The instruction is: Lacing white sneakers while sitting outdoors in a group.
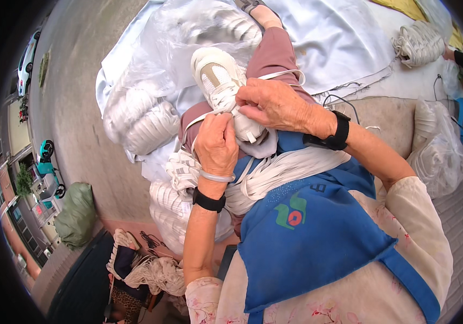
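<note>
A cream-white sneaker with beige and mesh panels lies across my lap, its toe pointing away from me. A flat white shoelace runs through its eyelets, and loose lengths of it loop out on both sides. My left hand pinches the lace at the near left side of the lacing. From the right, my right hand closes thumb and finger on the lace near the tongue. The fingertips of both hands partly cover the upper eyelets. A thick hank of white laces lies over my blue apron, close below the shoe.
Plastic-wrapped bundles of white shoes lie to the left on a pale cloth. Another white bundle is at the far right, above a clear plastic bag. A green sack and tangled laces are at lower left.
</note>
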{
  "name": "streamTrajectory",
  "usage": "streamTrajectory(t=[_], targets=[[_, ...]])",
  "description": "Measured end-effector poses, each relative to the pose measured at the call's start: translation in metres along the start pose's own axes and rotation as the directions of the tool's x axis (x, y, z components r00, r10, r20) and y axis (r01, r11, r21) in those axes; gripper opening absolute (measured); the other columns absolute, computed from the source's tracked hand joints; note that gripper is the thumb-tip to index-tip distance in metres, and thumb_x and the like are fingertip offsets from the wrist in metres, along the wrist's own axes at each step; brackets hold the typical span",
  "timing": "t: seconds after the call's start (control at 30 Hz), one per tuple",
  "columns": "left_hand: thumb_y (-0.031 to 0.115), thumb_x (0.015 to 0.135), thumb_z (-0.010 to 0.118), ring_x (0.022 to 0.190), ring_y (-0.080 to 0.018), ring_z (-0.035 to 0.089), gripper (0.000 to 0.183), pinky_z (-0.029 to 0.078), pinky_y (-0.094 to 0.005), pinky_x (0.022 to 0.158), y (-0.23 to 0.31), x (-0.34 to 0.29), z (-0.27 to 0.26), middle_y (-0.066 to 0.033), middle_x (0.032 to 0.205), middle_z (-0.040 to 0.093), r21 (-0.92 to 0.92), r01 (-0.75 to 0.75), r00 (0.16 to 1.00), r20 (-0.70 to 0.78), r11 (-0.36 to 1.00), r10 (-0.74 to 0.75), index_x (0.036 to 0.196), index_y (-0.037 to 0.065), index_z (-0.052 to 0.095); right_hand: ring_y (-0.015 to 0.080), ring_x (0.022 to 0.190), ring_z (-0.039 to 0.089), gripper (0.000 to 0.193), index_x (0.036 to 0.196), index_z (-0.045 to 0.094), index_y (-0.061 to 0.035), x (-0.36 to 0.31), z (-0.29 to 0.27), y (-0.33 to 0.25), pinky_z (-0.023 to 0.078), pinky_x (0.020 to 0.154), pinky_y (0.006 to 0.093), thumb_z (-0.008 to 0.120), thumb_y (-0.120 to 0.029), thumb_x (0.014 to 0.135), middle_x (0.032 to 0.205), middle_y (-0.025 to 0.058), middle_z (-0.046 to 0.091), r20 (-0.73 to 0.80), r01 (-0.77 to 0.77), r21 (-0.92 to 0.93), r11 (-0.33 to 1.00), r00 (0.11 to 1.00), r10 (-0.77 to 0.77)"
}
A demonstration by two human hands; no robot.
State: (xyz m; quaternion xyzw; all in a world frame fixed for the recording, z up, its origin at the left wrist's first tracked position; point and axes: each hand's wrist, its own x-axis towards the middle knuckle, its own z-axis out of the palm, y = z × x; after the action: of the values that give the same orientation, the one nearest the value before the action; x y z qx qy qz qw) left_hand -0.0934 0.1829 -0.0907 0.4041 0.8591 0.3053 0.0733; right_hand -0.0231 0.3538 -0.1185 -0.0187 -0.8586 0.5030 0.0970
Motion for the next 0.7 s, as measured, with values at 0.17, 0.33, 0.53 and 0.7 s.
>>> streamTrajectory(t=[0.17,0.33,0.53,0.7], targets=[[0.004,0.083,0.059,0.074,-0.0324,0.058,0.009,0.046,-0.0390,0.061,0.006,0.001,-0.012,-0.0124,0.082,0.057,0.054,-0.007,1.000,-0.021,0.999,0.008,0.091,0.005,0.062,0.0314,0.076,0.061,0.015,0.091,0.060,-0.0062,-0.001,0.003,-0.002,0.050,0.065,0.0408,0.063,-0.018,0.082,0.085,0.0114,0.057,-0.039,0.036,-0.113,0.993,0.998,-0.041],[0.008,0.084,0.060,0.077,-0.0342,0.059,0.008,0.047,-0.0422,0.065,0.011,0.008,-0.024,-0.0141,0.085,0.056,0.188,0.015,0.989,0.139,0.982,-0.042,0.091,0.005,0.061,0.0307,0.079,0.059,0.015,0.091,0.058,-0.0049,-0.001,0.001,-0.006,0.048,0.068,0.0397,0.065,-0.014,0.081,0.083,0.0114,0.055,0.007,-0.018,-0.071,0.997,1.000,0.019],[0.005,0.082,0.060,0.073,-0.0332,0.056,0.005,0.044,-0.0409,0.064,0.005,0.016,-0.020,-0.0127,0.078,0.055,0.218,0.027,0.977,0.199,0.975,-0.072,0.086,0.004,0.060,0.0316,0.077,0.061,0.015,0.091,0.061,-0.0050,-0.002,0.001,-0.001,0.049,0.066,0.0412,0.062,-0.018,0.082,0.084,0.0120,0.057,-0.014,0.010,-0.068,0.998,1.000,-0.011],[0.005,0.082,0.061,0.066,-0.0265,0.055,0.004,0.044,-0.0359,0.061,0.001,0.008,-0.010,-0.0110,0.077,0.055,-0.007,0.060,0.994,0.088,0.998,-0.059,0.086,0.003,0.061,0.0318,0.077,0.061,0.015,0.090,0.061,-0.0043,-0.002,0.000,0.000,0.049,0.067,0.0413,0.061,-0.017,0.083,0.084,0.0124,0.058,-0.025,0.017,-0.034,0.999,1.000,-0.018]])
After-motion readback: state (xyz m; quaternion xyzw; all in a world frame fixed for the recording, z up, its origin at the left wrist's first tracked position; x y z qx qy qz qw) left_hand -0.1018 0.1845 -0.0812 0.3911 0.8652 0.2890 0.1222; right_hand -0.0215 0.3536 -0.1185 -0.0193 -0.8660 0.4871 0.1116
